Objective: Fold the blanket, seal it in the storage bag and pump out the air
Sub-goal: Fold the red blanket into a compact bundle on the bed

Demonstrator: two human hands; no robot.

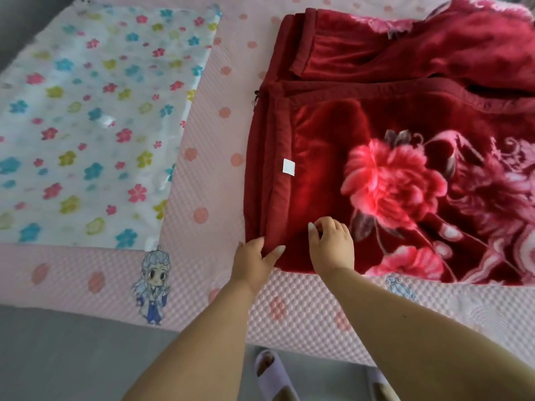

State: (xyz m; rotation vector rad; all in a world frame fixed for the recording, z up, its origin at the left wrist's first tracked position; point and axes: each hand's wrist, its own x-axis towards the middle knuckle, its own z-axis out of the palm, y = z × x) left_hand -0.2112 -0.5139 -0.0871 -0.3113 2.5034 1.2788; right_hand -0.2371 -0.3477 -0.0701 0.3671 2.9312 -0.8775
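We see the plush red blanket [405,169] (big pink flowers, partly folded) at the near right edge of the bumpy pink mattress [202,157]. Our left hand [254,263] pinches its thick hem; our right hand [333,244] grips the fleece. The flat flowered plastic storage bag [95,117] lies at the left edge.

Pink dimpled bed cover [202,256] dotted with darker pink flowers, a printed cartoon figure [153,287] with pale blue hair near its front edge, a second such figure [401,287] partly visible further right, grey floor [72,357] below, lilac slippers [275,374] worn on feet
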